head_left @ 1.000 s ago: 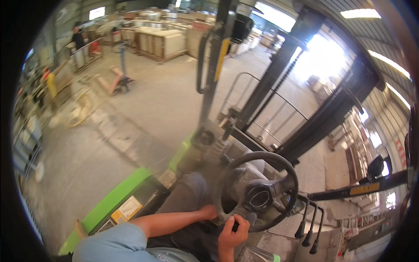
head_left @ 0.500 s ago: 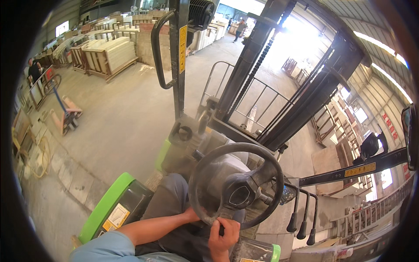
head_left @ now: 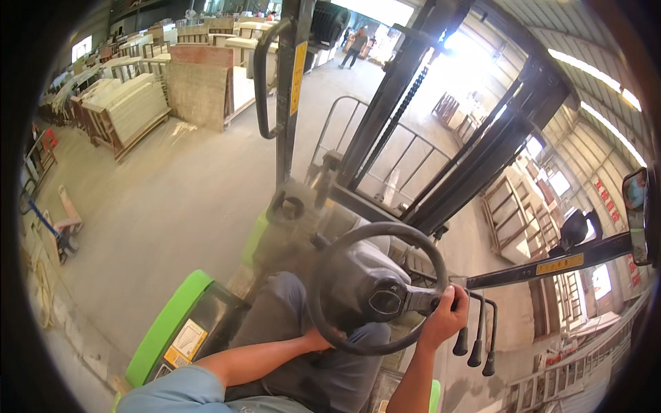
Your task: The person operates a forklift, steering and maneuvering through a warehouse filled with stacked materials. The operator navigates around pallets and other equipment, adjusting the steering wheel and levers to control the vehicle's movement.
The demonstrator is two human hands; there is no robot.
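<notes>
The steering wheel (head_left: pixel 387 300), black and tilted, stands in front of the seated person, over the grey-trousered knees (head_left: pixel 284 303). The right hand (head_left: pixel 446 314) is at the wheel's right rim, its fingers curled together and clamped there; the palm hides exactly what part they close around. The left hand (head_left: pixel 321 339) is low, just beside the wheel's lower left rim; the rim partly covers it, so I cannot tell whether its fingers are apart or together, or whether they touch the wheel. To the right of the wheel, just beyond the right hand, hang three bent levers (head_left: pixel 475 352) with black knobs. A black bar (head_left: pixel 551 268) with a yellow label runs out to the wheel's right, ending near a mirror (head_left: pixel 637 213). Ahead of the wheel rises a dark mast (head_left: pixel 482 158), with a tubular guard rail (head_left: pixel 330 127) beyond it. Left of the wheel, past the knees, is a bright green body panel (head_left: pixel 160 327); farther out on that side stands a blue and orange pallet truck (head_left: pixel 60 234). Ahead and to the wheel's left, well apart, are pale slabs (head_left: pixel 131 107) in wooden frames, and a standing person (head_left: pixel 355 47) is far ahead of the wheel.
</notes>
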